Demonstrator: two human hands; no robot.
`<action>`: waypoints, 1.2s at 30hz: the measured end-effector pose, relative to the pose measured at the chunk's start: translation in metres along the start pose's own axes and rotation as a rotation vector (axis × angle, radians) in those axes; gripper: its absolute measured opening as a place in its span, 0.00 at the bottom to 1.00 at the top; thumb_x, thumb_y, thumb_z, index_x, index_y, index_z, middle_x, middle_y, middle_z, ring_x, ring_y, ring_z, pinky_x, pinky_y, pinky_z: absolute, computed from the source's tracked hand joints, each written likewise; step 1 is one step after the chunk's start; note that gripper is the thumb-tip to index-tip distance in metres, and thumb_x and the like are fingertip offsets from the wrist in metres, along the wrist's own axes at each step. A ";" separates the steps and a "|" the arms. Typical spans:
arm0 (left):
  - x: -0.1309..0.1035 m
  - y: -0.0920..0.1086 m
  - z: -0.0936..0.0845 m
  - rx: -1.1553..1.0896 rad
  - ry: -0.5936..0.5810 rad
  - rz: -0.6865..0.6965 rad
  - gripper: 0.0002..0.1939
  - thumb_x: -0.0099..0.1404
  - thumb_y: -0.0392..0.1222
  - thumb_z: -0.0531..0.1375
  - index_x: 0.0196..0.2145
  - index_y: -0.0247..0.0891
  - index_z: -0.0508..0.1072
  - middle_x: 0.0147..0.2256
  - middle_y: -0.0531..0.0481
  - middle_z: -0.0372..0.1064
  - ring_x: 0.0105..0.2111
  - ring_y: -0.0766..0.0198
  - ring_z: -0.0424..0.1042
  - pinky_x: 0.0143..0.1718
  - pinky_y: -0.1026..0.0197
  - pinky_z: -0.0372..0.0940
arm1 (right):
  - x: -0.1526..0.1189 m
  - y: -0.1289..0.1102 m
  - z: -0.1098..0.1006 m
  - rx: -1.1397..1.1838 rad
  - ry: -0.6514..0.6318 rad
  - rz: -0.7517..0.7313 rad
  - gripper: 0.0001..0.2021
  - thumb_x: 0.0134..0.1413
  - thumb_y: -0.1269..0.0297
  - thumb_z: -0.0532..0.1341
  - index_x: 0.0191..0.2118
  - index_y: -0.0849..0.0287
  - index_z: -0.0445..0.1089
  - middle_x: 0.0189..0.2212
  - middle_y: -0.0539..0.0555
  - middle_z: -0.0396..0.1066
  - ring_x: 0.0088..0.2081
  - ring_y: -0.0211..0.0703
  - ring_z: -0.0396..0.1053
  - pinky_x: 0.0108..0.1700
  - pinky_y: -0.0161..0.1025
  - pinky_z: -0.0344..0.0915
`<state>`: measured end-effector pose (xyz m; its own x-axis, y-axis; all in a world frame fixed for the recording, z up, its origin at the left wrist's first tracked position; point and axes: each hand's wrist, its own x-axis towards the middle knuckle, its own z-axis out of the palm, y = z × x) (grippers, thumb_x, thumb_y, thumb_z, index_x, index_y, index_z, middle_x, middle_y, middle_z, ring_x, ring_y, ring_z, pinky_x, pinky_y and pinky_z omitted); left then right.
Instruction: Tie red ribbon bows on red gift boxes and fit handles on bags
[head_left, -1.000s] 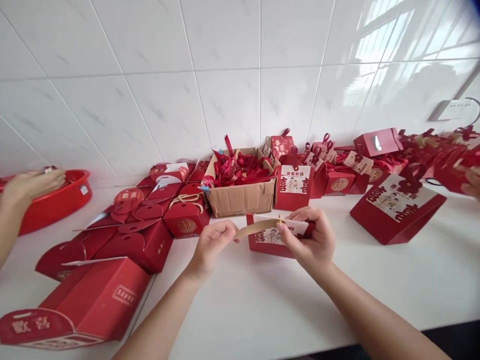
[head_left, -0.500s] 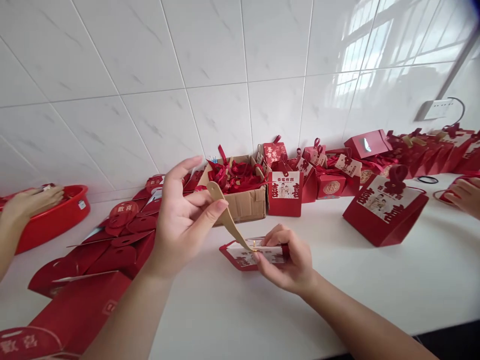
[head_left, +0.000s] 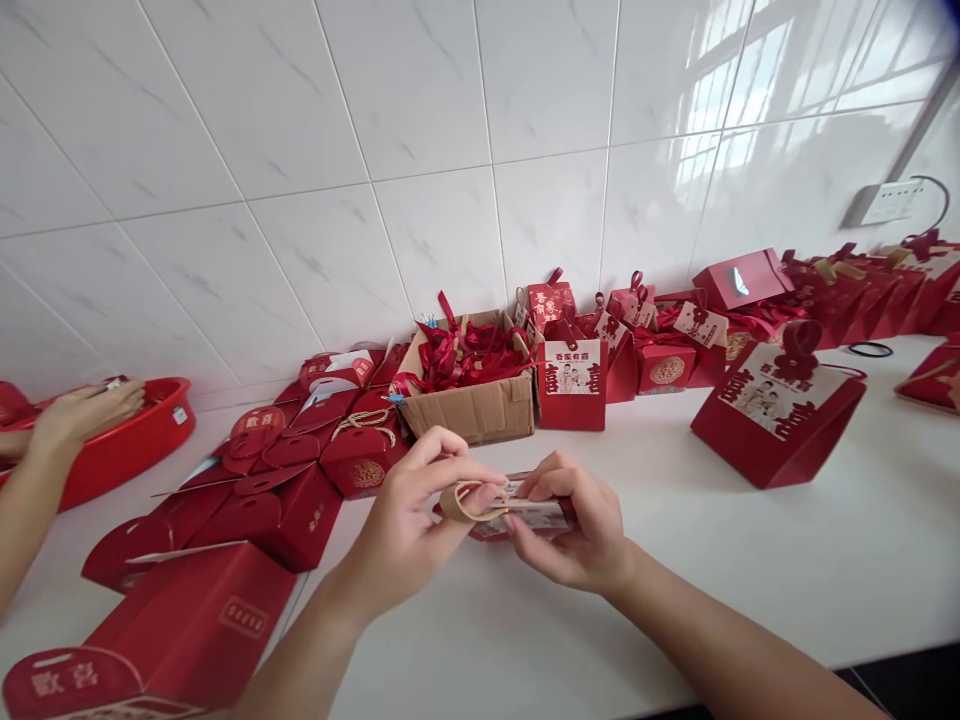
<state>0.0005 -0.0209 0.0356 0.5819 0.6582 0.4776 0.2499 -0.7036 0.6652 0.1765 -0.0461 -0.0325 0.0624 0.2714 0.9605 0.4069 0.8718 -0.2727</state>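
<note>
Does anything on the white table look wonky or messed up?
Yes, a little. Near the wall, a pinkish-red box lies tilted on top of other red things, while its neighbours stand in rows. Red ribbons are jumbled in the cardboard box, with one end poking up. I can't see anything spilled.
</note>
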 end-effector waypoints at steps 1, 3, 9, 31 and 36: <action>-0.002 -0.002 0.005 -0.015 0.051 -0.007 0.07 0.63 0.39 0.61 0.37 0.43 0.79 0.40 0.47 0.69 0.37 0.65 0.71 0.33 0.68 0.68 | 0.000 0.000 0.000 -0.003 -0.001 0.001 0.11 0.48 0.71 0.63 0.36 0.56 0.60 0.25 0.50 0.65 0.24 0.38 0.64 0.23 0.35 0.63; -0.006 -0.003 0.013 -0.112 0.121 -0.051 0.07 0.63 0.40 0.62 0.38 0.44 0.80 0.41 0.47 0.72 0.40 0.63 0.72 0.36 0.67 0.69 | 0.001 0.000 0.000 -0.001 0.003 -0.001 0.11 0.48 0.71 0.63 0.36 0.57 0.60 0.25 0.51 0.65 0.24 0.38 0.64 0.23 0.35 0.62; -0.013 0.001 0.021 -0.472 0.110 -0.274 0.09 0.62 0.42 0.62 0.40 0.46 0.80 0.34 0.50 0.79 0.35 0.62 0.78 0.38 0.66 0.72 | 0.003 -0.004 -0.001 -0.011 -0.018 -0.032 0.11 0.48 0.71 0.63 0.36 0.57 0.60 0.24 0.51 0.66 0.24 0.39 0.64 0.23 0.36 0.62; -0.015 -0.019 0.013 -0.461 -0.058 0.077 0.04 0.60 0.37 0.63 0.35 0.38 0.75 0.34 0.43 0.72 0.45 0.54 0.68 0.47 0.52 0.65 | 0.005 -0.010 -0.004 0.024 -0.067 -0.046 0.12 0.47 0.73 0.64 0.36 0.57 0.60 0.25 0.53 0.69 0.24 0.40 0.66 0.25 0.38 0.64; -0.013 -0.020 0.017 -0.323 0.004 0.223 0.10 0.56 0.29 0.64 0.35 0.40 0.74 0.32 0.46 0.74 0.42 0.56 0.70 0.47 0.52 0.65 | 0.004 -0.010 -0.004 0.029 -0.067 -0.036 0.12 0.47 0.73 0.64 0.36 0.57 0.61 0.26 0.53 0.69 0.24 0.40 0.67 0.24 0.38 0.65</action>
<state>0.0007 -0.0200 0.0060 0.5912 0.5003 0.6327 -0.1389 -0.7096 0.6908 0.1760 -0.0554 -0.0256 -0.0135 0.2660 0.9639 0.3810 0.8926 -0.2409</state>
